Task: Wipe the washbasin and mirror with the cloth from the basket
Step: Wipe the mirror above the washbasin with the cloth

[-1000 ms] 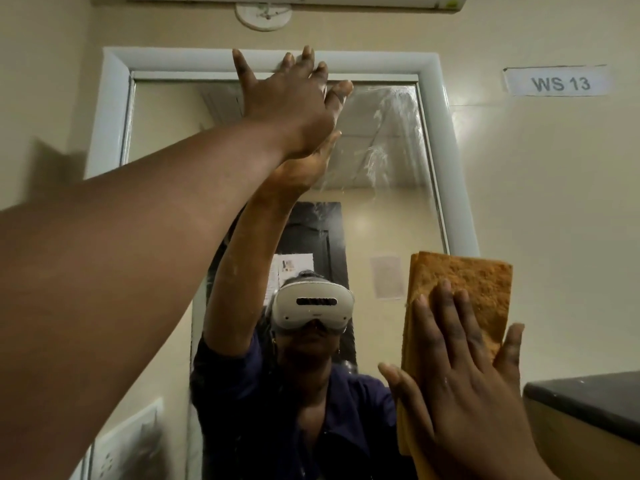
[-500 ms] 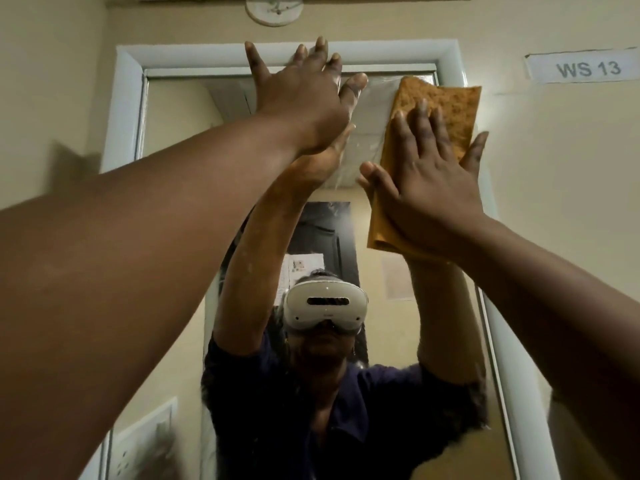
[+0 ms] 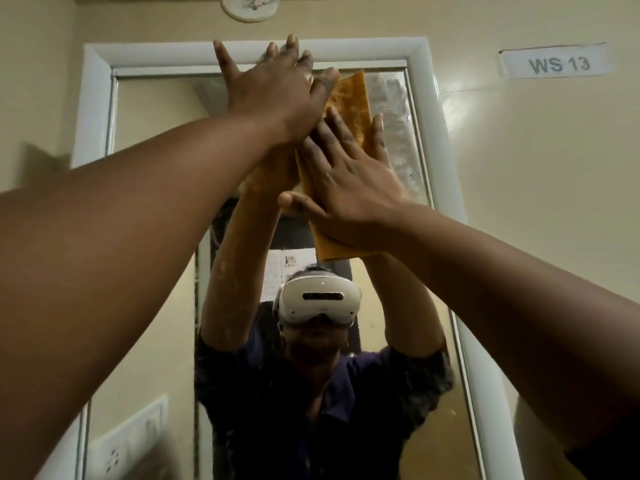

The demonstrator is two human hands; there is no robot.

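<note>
My right hand [image 3: 349,188], flat on the cloth [image 3: 349,98], has slid left under my open left hand [image 3: 273,95] near the mirror [image 3: 156,109] top edge.

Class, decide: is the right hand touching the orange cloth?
Touching. The head view shows the right hand spread flat on the orange cloth, pressing it against the mirror.

Cream wall [image 3: 536,174], "WS 13" label [image 3: 557,64]

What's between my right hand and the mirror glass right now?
The orange cloth, pressed flat under the right hand against the mirror, in the head view.
</note>
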